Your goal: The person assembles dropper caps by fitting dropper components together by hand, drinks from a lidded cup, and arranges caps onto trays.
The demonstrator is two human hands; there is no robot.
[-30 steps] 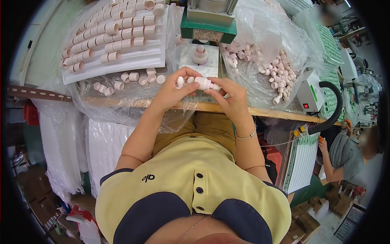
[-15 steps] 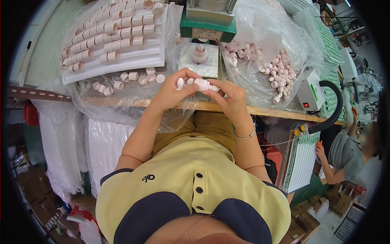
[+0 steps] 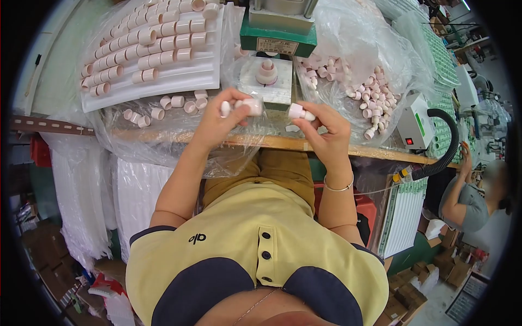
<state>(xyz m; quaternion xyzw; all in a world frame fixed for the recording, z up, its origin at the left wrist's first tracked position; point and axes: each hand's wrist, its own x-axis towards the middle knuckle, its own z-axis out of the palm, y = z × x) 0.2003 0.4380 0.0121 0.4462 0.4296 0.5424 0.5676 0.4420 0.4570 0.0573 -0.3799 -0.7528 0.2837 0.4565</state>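
Note:
My left hand (image 3: 222,118) has its fingers closed around a pale pink cap (image 3: 253,107). A white rounded bulb (image 3: 225,108) also pokes out between those fingers. Off to the right, my right hand (image 3: 329,128) pinches a small pink collar (image 3: 297,111) with a white rubber bulb (image 3: 309,116) on its end. A gap separates the two hands, both above the front edge of the bench. Just beyond them, a pink ring-shaped holder (image 3: 267,75) with a white tip in it sits on the metal plate (image 3: 250,86) of a green press (image 3: 304,41).
A white tray (image 3: 209,76) bears rows of pink caps, with several loose caps (image 3: 177,101) before it. At the right, pink and white collars (image 3: 374,89) lie on plastic sheeting. Beyond stands a white box (image 3: 416,122) with a black hose (image 3: 452,142). A person (image 3: 467,204) works far right.
My hands were together on one pink-and-white piece and have moved apart. The left went left with a pink cap, the right went right with the collar and bulb.

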